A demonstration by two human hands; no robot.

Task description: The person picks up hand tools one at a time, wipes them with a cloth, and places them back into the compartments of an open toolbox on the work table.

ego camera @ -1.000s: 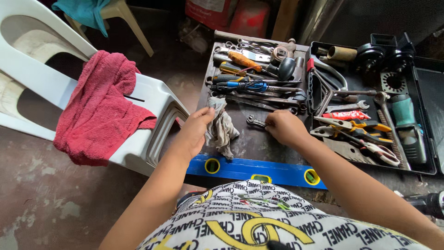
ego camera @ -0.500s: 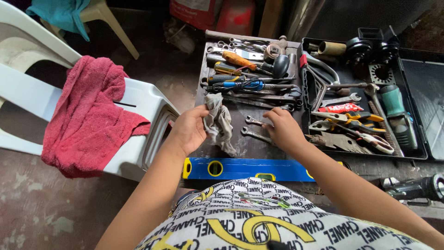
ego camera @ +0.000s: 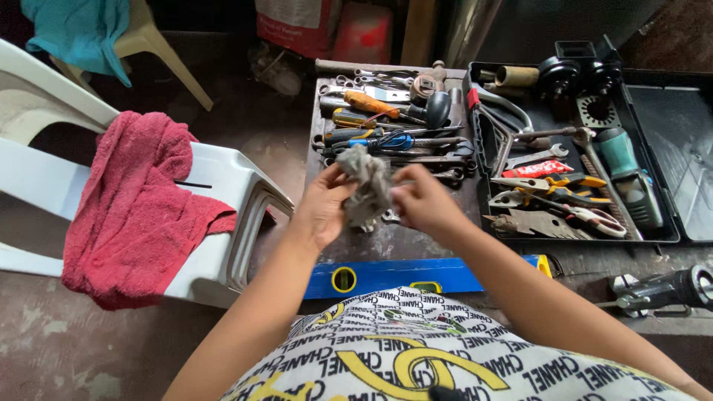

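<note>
Centre of the frame: my left hand (ego camera: 321, 204) grips the grey rag (ego camera: 366, 186) from its left side, rag bunched between both hands, and my right hand (ego camera: 420, 202) pinches its right edge, above the blue level (ego camera: 394, 275).

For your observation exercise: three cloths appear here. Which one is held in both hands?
The small grey rag, gripped between the left hand and right hand; the red towel and teal cloth lie on chairs.

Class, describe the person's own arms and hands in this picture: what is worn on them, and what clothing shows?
Both forearms are bare: no sleeves, gloves, watch or rings show on the left hand or the right hand. At the bottom edge is a white shirt with an all-over black letter print and a large yellow looped emblem.
</note>
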